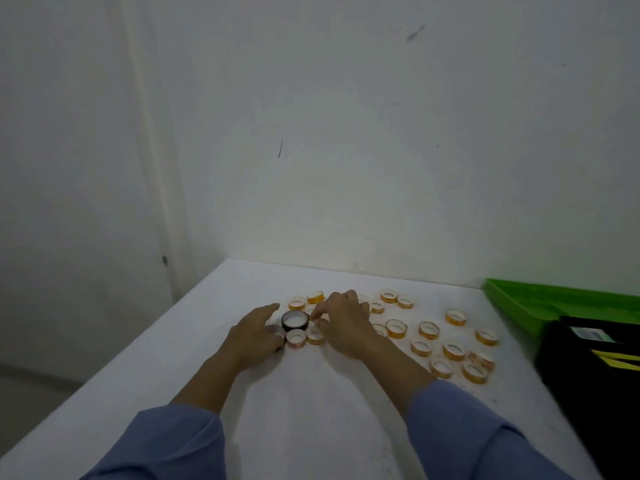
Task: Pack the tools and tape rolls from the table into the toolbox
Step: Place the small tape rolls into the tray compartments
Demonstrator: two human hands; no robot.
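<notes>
Several small orange tape rolls (428,329) lie flat across the white table (311,410). A larger dark tape roll (295,320) lies between my hands. My left hand (254,336) rests at the left of the group, its lower fingers curled round a second dark roll (278,332) and its index finger stretched out. My right hand (344,318) reaches over the rolls from the right; its thumb and index finger pinch a small orange roll (311,310). The black toolbox (588,368) stands open at the right edge, partly cut off by the frame.
A green tray (533,303) leans behind the toolbox at the back right. Yellow strips (616,358) show inside the box. White walls close the table's far side, and the table's left edge drops to the floor.
</notes>
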